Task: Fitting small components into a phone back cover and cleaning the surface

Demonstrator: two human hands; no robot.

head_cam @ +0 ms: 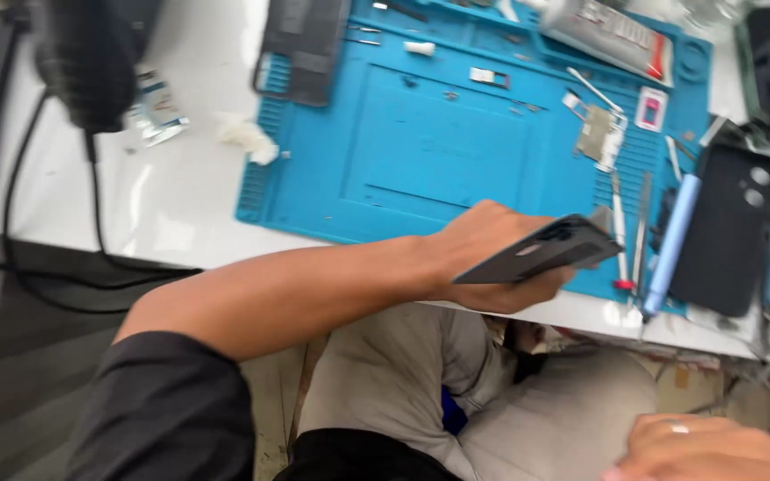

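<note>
Right now the left hand is gripping a dark phone by its long edges, holding it tilted over the blue mat's near edge. Probably light, stiff, slick and fragile; edges suit best. The right hand is resting low, empty, fingers loosely together.

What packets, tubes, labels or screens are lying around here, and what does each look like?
Tube: far edge of the blue mat, grey with a red end.
Small packet: white table, left of the mat, clear and crumpled.
Phone: dark slab in the left hand.
</note>
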